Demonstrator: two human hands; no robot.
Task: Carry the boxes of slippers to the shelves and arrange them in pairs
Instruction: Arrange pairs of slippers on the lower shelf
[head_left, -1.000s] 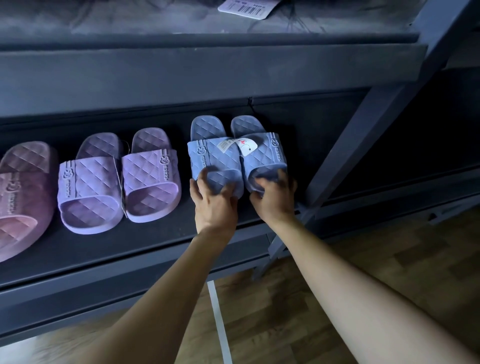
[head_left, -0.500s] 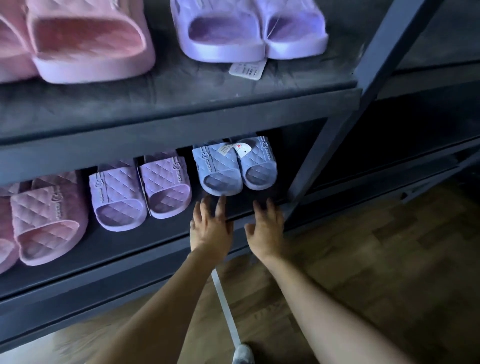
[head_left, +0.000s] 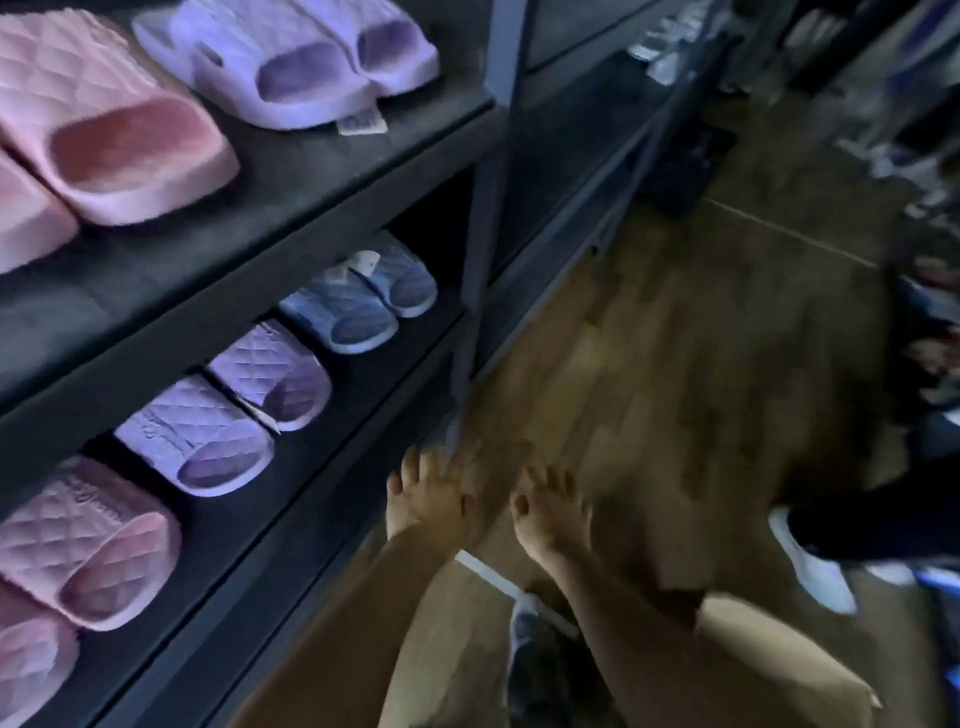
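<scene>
Both hands are in the lower middle of the frame, over the wooden floor (head_left: 675, 364), just beside the front edge of the lower shelf (head_left: 322, 452). The left hand (head_left: 431, 501) and the right hand (head_left: 550, 514) hold nothing; their fingers (head_left: 415, 467) are spread and almost straight. The blue slippers (head_left: 358, 306) stand as a pair on the lower shelf, at the centre of the frame, next to the purple pair (head_left: 234, 410). A cardboard box (head_left: 769, 654) is at the lower right.
</scene>
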